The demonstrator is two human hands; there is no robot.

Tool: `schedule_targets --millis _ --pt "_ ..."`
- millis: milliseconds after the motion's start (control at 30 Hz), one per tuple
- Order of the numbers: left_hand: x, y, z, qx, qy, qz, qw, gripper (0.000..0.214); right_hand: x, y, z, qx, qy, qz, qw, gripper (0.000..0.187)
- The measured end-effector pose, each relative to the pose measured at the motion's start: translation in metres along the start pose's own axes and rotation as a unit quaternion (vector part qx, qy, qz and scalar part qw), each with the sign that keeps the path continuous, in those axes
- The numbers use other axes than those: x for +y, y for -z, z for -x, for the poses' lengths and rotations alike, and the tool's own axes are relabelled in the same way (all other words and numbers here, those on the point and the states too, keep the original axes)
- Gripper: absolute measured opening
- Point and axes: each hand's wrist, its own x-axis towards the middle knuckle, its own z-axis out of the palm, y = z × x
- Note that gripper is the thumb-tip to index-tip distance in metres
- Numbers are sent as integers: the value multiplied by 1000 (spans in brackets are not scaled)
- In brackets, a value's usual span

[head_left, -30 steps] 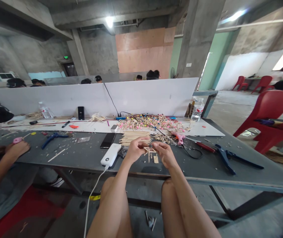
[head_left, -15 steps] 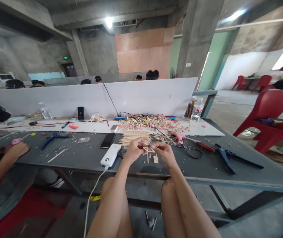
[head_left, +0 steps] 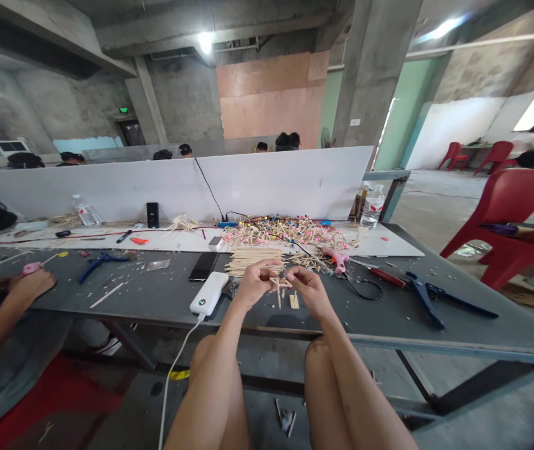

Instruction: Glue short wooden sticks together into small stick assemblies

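My left hand (head_left: pixel 253 286) pinches a small wooden stick frame (head_left: pixel 278 286) above the near edge of the table, with one stick of it pointing down. From the other side, my right hand (head_left: pixel 308 289) has its thumb and forefinger closed at the frame's right end; its exact grip is partly hidden. A small flat wooden piece (head_left: pixel 294 301) shows just below my right fingers. Behind my hands lies a row of straight wooden sticks (head_left: pixel 248 260). Beyond it is a heap of stick pieces with coloured beads (head_left: pixel 290 231).
A pink glue gun (head_left: pixel 338 260), red-handled tool (head_left: pixel 388 278) and blue cutter (head_left: pixel 423 300) lie to the right. On the left are a white power bank (head_left: pixel 209 294) with its cable, a black phone (head_left: pixel 203 267) and another blue cutter (head_left: pixel 98 264). A co-worker's hand (head_left: pixel 32 287) is at far left.
My right fingertips have shifted slightly at the frame, and the dark bead seen between my hands is now hardly visible. My left hand stays nearly in place.
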Motion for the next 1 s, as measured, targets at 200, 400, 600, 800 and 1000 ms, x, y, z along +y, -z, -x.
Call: schedule_targets --millis 200,400,600,800,1000 --pt "1 0 0 15 7 12 1000 57 11 6 -4 116 -43 -52 991 40" --pt "-1 0 -3 64 -16 25 998 52 23 13 -6 168 -96 -20 981 45" --pt "-2 2 -7 152 -59 24 986 50 12 3 0 -10 -102 -28 994 41" --pt "-6 6 -8 168 -91 -23 981 46 2 -9 3 -52 -49 14 997 37" --pt "-9 7 -9 194 -111 -51 973 41 6 -2 -1 36 -28 -43 998 37"
